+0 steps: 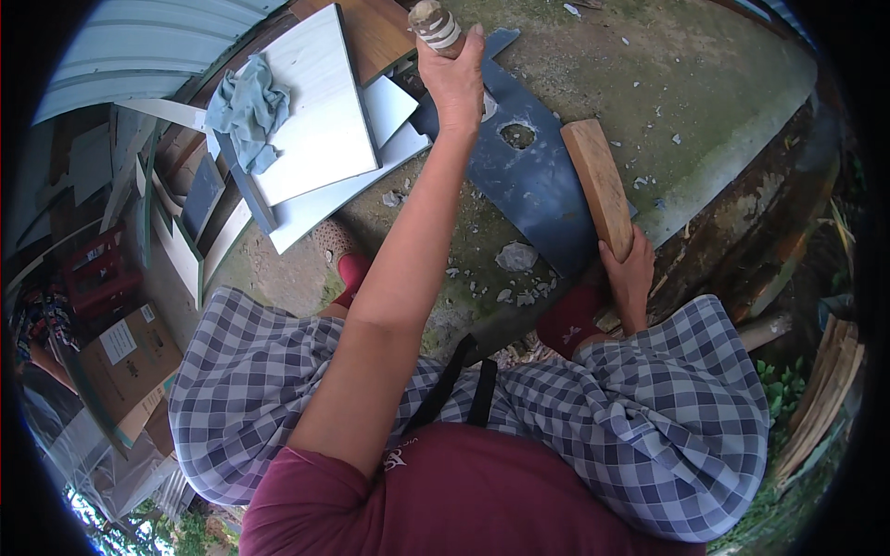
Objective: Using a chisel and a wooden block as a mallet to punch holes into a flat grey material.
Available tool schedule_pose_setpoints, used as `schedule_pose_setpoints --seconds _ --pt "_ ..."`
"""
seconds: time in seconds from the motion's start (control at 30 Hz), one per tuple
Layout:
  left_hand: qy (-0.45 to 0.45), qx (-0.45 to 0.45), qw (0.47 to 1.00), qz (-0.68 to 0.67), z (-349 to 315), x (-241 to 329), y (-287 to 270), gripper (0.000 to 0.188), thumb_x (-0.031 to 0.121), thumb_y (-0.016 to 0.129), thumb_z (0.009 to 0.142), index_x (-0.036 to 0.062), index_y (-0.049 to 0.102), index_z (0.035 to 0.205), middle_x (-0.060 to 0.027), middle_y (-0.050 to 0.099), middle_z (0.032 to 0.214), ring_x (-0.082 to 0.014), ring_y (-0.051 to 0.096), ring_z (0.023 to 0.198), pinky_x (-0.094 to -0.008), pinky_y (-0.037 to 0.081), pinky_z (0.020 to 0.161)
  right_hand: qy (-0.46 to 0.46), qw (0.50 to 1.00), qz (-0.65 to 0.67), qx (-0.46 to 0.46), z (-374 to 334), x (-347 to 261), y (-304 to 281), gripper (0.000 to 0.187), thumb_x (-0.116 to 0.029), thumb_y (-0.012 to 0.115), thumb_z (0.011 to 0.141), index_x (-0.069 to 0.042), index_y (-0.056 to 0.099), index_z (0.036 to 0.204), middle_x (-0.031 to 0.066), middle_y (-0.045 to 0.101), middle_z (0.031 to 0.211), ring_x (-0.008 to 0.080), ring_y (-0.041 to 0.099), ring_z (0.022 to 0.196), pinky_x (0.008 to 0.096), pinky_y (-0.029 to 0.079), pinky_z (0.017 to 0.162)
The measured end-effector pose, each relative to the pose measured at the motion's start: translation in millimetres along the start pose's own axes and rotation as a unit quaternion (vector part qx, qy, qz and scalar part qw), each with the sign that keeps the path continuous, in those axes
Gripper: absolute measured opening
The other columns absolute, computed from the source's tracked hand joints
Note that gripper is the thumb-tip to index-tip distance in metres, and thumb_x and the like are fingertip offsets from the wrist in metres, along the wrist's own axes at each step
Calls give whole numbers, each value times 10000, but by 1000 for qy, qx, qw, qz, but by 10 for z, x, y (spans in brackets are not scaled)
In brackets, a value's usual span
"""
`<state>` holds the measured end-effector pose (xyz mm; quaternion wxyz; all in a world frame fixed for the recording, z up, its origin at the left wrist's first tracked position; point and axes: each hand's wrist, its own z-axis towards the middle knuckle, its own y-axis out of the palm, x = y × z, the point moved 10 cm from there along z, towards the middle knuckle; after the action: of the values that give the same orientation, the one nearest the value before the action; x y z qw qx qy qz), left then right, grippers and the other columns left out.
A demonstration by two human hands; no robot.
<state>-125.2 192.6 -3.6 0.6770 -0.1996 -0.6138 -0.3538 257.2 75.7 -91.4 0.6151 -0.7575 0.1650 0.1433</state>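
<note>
My left hand (452, 79) reaches far forward, its fingers wrapped round a brown wooden handle (438, 30) bound with pale bands. Whatever the handle belongs to is hidden under the hand. Below it lies a dark blue-grey board (528, 181) with a ragged round hole (517, 136) and pale scuffs. On the right, my right hand (629, 278) grips the near end of a wooden block (598, 176), which slants over the board's right edge. Broken pale chunks (516, 257) lie by the board's near side.
White panels (324, 102) are stacked at left, topped by a blue-grey cloth (248, 109). A cardboard box (130, 357) and a red plastic crate (97, 269) stand farther left. Split logs (816, 398) lie at the right, past the concrete slab's edge (742, 176). My shoe (336, 243) rests by the panels.
</note>
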Motion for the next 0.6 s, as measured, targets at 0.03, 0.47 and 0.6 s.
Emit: schedule_pose_setpoints --seconds 0.03,0.47,0.6 --pt "2 -15 1000 -8 11 -9 38 278 186 714 825 46 498 928 -14 580 802 -93 544 752 -254 457 707 -2 1000 2 -4 2 5 11 689 -389 707 760 -58 432 1297 213 516 1200 387 471 1129 460 377 947" --pt "-5 -20 996 84 -65 -44 228 318 125 697 717 17 514 954 -209 644 875 -365 640 832 -378 494 703 -22 995 47 -85 74 21 95 659 -326 704 772 -27 428 1290 237 550 1163 412 501 1097 459 397 925" --pt "33 -64 987 143 -253 59 463 329 90 699 695 21 509 954 -204 616 886 -409 590 878 -416 472 731 36 989 79 -123 67 17 -142 609 -294 702 789 -3 447 1259 223 599 1084 378 578 998 410 439 881"
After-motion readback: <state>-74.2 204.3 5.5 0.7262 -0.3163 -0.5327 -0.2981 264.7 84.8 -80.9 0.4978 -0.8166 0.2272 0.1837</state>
